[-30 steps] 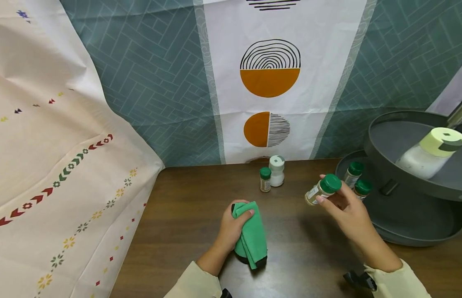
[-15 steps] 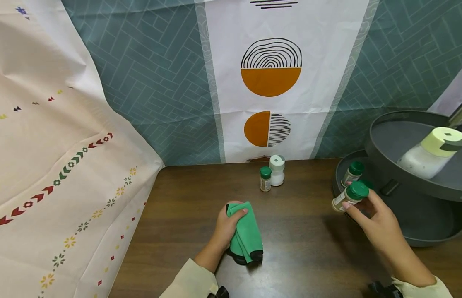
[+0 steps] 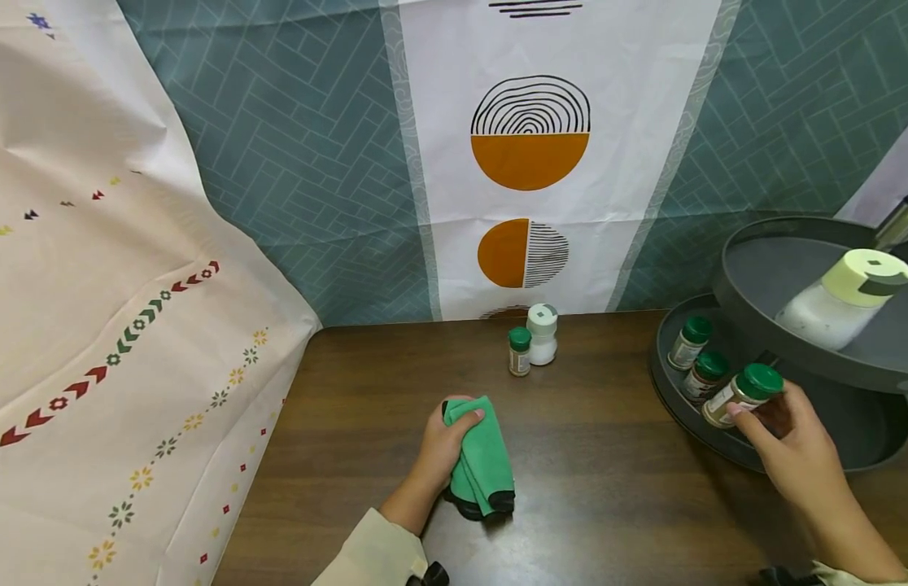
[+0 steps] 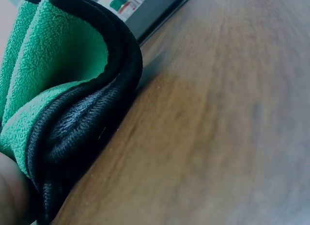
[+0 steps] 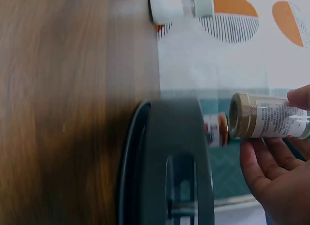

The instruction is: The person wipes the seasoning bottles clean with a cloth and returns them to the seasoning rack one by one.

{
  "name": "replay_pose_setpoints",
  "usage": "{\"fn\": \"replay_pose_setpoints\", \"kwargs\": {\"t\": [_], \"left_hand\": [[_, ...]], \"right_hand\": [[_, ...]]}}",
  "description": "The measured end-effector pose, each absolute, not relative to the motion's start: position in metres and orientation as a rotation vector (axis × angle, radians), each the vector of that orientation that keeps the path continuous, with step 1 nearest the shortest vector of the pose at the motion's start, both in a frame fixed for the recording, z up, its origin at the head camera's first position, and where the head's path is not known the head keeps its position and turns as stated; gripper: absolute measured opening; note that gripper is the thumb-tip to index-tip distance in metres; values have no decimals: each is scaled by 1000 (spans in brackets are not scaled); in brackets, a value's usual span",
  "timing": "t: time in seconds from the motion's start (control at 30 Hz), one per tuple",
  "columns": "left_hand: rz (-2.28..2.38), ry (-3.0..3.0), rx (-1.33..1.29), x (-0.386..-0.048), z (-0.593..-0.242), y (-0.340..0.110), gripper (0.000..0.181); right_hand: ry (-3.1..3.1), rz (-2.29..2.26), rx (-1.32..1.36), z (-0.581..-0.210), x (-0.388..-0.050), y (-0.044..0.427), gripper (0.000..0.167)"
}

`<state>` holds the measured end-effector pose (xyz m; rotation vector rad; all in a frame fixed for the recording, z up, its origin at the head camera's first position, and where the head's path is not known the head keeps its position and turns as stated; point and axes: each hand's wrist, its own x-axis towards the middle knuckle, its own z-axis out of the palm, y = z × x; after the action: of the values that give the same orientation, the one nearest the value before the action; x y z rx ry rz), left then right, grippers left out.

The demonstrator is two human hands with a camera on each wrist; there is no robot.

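Further over the tiered stand (image 3: 857,423) than half a second ago, the right hand (image 3: 798,448) pinches a green-capped jar (image 3: 743,395) in the head view, seemingly not yet set down beside two jars (image 3: 689,345) already in the lower tier, while a lone jar (image 3: 519,353), a white bottle (image 3: 543,335) and the left hand (image 3: 443,439), gripping a folded green cloth (image 3: 483,460), are left of the stand. Left wrist view: one blurred finger shows beside the cloth. Right wrist view: thumb and fingers hold the jar above the stand's wall

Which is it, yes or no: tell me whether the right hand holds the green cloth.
No, the right hand holds a green-capped spice jar.
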<state>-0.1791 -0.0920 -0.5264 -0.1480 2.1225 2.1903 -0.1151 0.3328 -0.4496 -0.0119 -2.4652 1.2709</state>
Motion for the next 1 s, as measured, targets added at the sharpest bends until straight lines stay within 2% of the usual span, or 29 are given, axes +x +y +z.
{"fn": "replay_pose_setpoints", "kwargs": {"t": [0.17, 0.3, 0.57, 1.0], "left_hand": [[2199, 2118, -157, -180, -527, -92, 35], [2217, 2094, -167, -179, -526, -92, 36], [2219, 2087, -179, -178, -526, -91, 36], [2225, 2069, -165, -177, -525, -91, 37]], "right_hand": [[-2568, 1119, -103, -454, -116, 347, 41], [-2707, 926, -166, -458, -118, 352, 53], [-2849, 794, -159, -466, -124, 357, 65], [-2885, 811, -164, -470, -124, 361, 65]]}}
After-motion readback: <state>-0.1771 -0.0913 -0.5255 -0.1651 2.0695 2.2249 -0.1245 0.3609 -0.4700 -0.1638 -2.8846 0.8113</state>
